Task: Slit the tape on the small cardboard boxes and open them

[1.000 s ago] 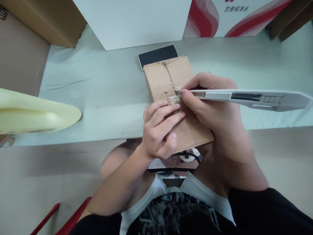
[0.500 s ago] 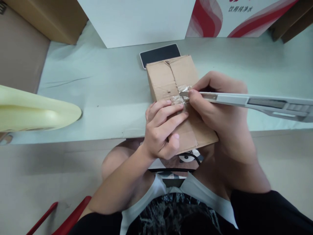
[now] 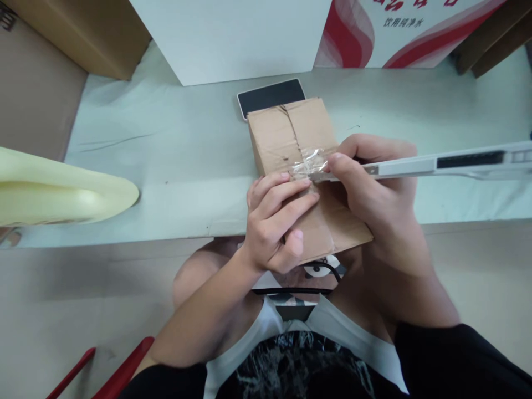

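Observation:
A small brown cardboard box (image 3: 291, 133) rests tilted on the near edge of the pale green table (image 3: 187, 166). My left hand (image 3: 272, 221) grips its near left side, fingers curled over the top. My right hand (image 3: 374, 188) is closed on a white utility knife (image 3: 440, 165) whose long handle points right. The blade tip sits at a strip of clear tape (image 3: 310, 163) across the box's top seam, and the tape is lifted and crumpled there.
A black phone (image 3: 270, 94) lies just behind the box. A white panel (image 3: 233, 33) and a red-and-white printed carton (image 3: 399, 27) stand at the back. Brown cartons (image 3: 50, 50) sit at the left, a cream plastic shape (image 3: 62, 191) juts in from the left.
The knife tip and my right hand have shifted right and nearer along the tape. More of the clear tape now stands lifted off the box. My left hand keeps its grip.

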Available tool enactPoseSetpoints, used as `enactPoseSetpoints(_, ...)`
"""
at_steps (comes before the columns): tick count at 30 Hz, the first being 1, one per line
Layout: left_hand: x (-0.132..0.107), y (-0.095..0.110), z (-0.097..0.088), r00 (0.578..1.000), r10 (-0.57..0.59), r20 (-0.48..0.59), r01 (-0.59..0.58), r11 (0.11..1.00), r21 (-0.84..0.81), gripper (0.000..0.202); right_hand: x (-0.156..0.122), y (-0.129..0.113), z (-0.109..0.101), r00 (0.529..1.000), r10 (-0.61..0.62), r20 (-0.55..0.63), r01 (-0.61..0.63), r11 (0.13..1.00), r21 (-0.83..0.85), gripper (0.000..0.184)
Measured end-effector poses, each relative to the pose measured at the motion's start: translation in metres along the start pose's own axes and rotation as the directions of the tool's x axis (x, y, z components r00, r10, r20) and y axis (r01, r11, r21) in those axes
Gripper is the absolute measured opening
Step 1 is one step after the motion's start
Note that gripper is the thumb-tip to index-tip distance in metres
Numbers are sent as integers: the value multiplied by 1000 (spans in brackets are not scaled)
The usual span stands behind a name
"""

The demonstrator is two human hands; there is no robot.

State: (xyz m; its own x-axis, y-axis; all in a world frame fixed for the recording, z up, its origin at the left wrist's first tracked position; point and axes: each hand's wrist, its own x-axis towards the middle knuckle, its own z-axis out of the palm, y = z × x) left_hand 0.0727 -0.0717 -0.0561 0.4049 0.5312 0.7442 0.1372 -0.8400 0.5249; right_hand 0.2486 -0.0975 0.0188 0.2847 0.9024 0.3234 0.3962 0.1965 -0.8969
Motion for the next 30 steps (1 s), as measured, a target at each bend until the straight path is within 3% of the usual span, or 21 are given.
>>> enactPoseSetpoints(15, 0, -6, 5, 998, 11, -64, -13, 999, -34, 48, -1, 1, -4, 997, -70, -19, 70, 997, -11, 33)
enactPoseSetpoints(19, 3, -6, 5, 997, 41, -72, -44, 998, -41, 47, 4, -2, -7, 981, -91, 172, 112, 986, -119, 33)
enactPoseSetpoints(22, 5, -5, 3, 997, 50, -54, -53, 998, -44, 46, 6, -2, -7, 958, -136, 251, 158, 985, -69, 35)
enactPoseSetpoints(26, 3, -6, -2, 999, 37, -18, -38, 999, -11, 49, -1, 3, -6, 981, -168, 95, 156, 980, 120, 39)
enactPoseSetpoints(30, -1, -12, -6, 997, 83, 6, -83, 997, 6, 54, -9, 16, -19, 952, -283, -118, 299, 941, 157, 40)
